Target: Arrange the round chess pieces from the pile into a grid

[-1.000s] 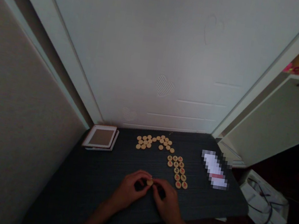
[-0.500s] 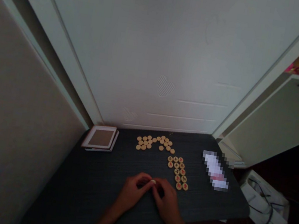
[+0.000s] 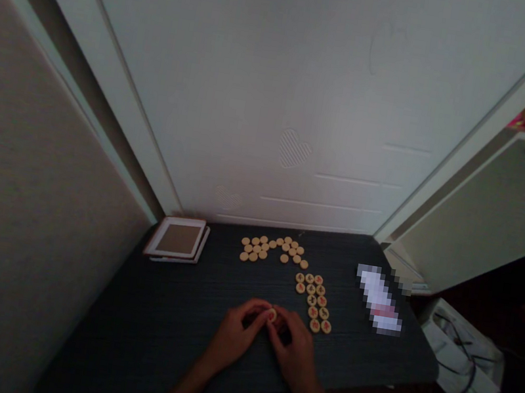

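Between the fingertips of both hands is a round xiangqi piece [image 3: 272,316], its red-marked face showing. My left hand [image 3: 238,330] pinches it from the left and my right hand [image 3: 293,344] from the right, both low over the dark table [image 3: 161,333]. Just right of my right hand, several xiangqi pieces [image 3: 311,300] lie with red or black characters up, in a roughly two-wide column. Farther back, several blank-side-up pieces [image 3: 255,249] form a loose cluster that runs right into an arc of more blank pieces [image 3: 285,247].
Two stacked frame-like boxes [image 3: 179,237] lie at the table's back left. A blurred-out white item [image 3: 379,299] rests on the right side. Behind the table rises a white panel [image 3: 303,96] with heart patterns. A white bag [image 3: 461,357] with dark cords stands right of the table.
The piece in my fingers has turned: a pale edge showed before, and now its red-marked face is visible. Both hands stay in nearly the same place. The view has shifted slightly.
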The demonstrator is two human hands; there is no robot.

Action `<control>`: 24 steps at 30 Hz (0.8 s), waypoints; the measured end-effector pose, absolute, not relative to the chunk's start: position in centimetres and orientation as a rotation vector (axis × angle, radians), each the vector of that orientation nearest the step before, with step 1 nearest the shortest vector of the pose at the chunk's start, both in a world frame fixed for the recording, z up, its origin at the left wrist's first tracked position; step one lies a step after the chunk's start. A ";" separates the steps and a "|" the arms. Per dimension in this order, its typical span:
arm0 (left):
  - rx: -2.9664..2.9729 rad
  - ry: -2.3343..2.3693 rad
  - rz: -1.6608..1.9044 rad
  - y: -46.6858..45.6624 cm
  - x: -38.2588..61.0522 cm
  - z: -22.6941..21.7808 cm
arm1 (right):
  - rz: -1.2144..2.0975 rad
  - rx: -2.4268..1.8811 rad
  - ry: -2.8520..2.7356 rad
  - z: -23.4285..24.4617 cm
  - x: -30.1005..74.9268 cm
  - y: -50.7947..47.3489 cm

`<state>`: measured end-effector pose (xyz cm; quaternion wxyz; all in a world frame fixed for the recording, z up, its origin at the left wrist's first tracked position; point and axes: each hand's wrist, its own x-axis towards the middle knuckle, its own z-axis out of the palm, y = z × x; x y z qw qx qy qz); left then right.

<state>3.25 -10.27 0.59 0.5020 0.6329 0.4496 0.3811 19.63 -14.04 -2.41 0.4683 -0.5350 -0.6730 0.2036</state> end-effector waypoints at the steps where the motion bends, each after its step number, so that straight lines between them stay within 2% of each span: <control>1: 1.537 1.090 0.920 -10.3 3.2 0.6 | 0.499 -1.314 -1.646 -2.4 19.6 -14.0; 24: 1.421 1.132 0.905 -10.0 3.1 -0.4 | 0.645 -1.176 -1.704 -2.8 19.8 -14.1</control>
